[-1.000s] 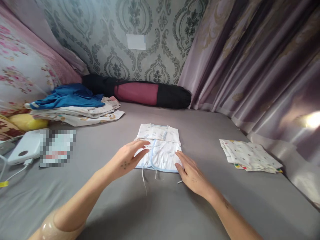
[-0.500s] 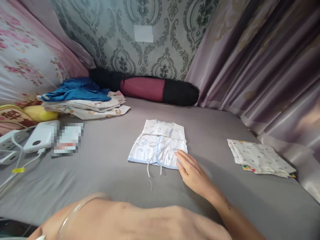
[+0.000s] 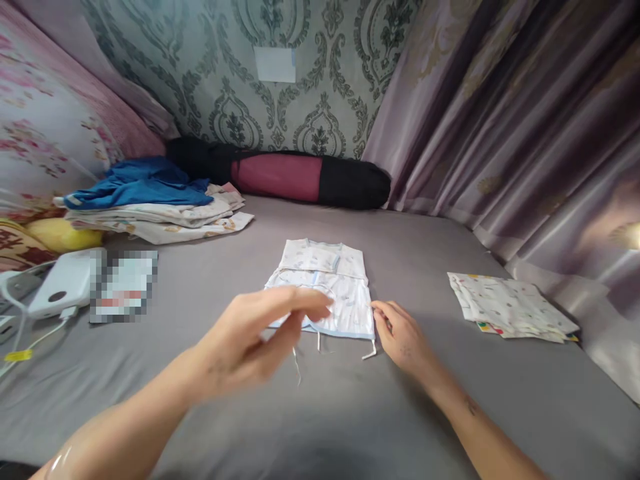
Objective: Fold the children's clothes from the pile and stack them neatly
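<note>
A small white baby shirt (image 3: 345, 307) with blue trim lies on the grey bed, its sleeves folded across the chest. White tie strings trail from its lower edge. My left hand (image 3: 265, 333), slightly blurred, is raised over the shirt's lower left part and hides it. Its fingers stretch to the right, thumb apart from them, with nothing held. At the shirt's right side edge, my right hand (image 3: 403, 337) has its thumb and fingers pinched together on the fabric.
A folded patterned cloth (image 3: 510, 307) lies at right. Blue and white clothes (image 3: 150, 183) are piled back left, near a white power bank (image 3: 67, 283) with cables and a pixelated packet (image 3: 125, 287). A black and maroon roll (image 3: 277, 177) lies along the wall.
My left arm has swung out from across the front, bringing the hand over the shirt. My right hand has gone from lying flat on the shirt to pinching its right edge.
</note>
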A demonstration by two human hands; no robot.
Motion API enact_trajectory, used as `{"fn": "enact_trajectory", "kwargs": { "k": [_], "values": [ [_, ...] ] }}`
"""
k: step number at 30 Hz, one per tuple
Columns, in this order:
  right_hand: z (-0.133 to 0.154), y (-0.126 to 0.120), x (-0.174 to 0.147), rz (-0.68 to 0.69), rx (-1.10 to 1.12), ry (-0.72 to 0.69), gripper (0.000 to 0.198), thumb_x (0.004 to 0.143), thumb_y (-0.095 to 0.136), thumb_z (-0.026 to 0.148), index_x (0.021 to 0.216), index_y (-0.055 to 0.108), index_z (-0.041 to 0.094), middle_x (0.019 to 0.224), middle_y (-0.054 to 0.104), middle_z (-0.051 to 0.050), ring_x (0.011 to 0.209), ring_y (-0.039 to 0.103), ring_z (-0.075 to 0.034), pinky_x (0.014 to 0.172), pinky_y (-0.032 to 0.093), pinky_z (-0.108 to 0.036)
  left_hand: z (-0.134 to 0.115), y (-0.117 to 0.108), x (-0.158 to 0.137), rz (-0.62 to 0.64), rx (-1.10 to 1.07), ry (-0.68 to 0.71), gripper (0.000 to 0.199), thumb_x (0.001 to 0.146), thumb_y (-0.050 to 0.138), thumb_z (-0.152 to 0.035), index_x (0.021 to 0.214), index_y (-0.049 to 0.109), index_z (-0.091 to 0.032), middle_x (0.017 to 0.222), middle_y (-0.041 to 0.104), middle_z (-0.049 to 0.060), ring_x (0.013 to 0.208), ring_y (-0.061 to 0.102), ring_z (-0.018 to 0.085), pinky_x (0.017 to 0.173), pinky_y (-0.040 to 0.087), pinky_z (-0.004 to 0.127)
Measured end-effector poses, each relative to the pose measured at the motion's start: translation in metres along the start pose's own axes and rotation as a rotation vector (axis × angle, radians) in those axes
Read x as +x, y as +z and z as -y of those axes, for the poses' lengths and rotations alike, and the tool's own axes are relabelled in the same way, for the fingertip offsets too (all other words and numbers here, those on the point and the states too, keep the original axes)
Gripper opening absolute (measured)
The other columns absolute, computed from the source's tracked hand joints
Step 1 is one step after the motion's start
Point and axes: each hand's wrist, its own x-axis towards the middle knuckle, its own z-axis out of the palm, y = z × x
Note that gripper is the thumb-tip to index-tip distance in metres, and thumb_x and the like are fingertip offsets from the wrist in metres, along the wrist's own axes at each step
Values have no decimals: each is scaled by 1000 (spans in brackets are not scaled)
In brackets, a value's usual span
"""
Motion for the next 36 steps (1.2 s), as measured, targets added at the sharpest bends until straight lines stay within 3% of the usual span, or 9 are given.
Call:
{"fn": "enact_trajectory", "kwargs": {
  "k": [3,5,8,11,17,21,24,29,36],
  "values": [
    [-6,1,-1,33,-1,130,32,92,37,31,109,62,22,90,70,-6,82,66,-21,73,50,-32,5,-25,93,18,85,-205,36,93,35,-32,125,50,-22,97,68,5,68,60,12,59,46,21],
    [-8,2,-1,56,19,175,31,91,38,32,109,62,22,87,71,-5,81,67,-21,73,49,-31,14,-33,116,11,188,-321,33,92,35,-36,117,51,-21,81,66,2,57,55,11,55,42,21],
    [-5,1,1,74,45,215,31,90,38,33,109,61,22,85,71,-4,78,66,-21,70,47,-31,36,-33,108,79,294,-461,34,89,36,-42,111,50,-20,71,62,1,62,57,16,59,42,25],
    [1,-1,3,109,88,237,32,91,38,38,108,60,22,75,67,-2,69,63,-19,64,46,-29,49,-28,94,141,247,-540,39,88,35,-47,111,49,-20,68,62,0,64,58,18,62,42,27],
    [10,-4,0,230,277,274,41,90,40,47,114,57,18,63,54,4,55,55,-14,58,45,-27,41,-25,96,220,-28,-620,52,87,39,-57,123,46,-20,63,58,-3,60,57,16,59,41,25],
    [11,-10,-7,339,323,196,37,88,46,36,120,55,18,70,56,3,57,54,-12,59,45,-24,37,-25,94,280,-171,-596,58,86,43,-58,131,45,-22,62,53,-5,59,56,15,58,41,24],
    [10,-12,-12,391,290,132,42,82,45,21,123,54,21,76,57,2,60,55,-11,59,46,-22,33,-29,92,308,-191,-562,48,84,47,-51,122,56,-22,67,54,-3,62,54,15,56,40,23],
    [9,-5,-14,204,103,-49,40,82,40,13,115,57,26,102,61,-3,76,60,-14,66,48,-25,32,-29,87,272,-107,-476,43,76,46,-25,117,57,-21,80,57,1,67,53,14,59,43,23],
    [7,6,-7,1,-311,-243,38,79,40,3,98,64,24,103,60,-8,87,60,-23,74,49,-36,48,-11,82,118,341,-87,43,73,43,-9,112,57,-21,103,55,8,87,52,20,78,46,34]
  ]
}}
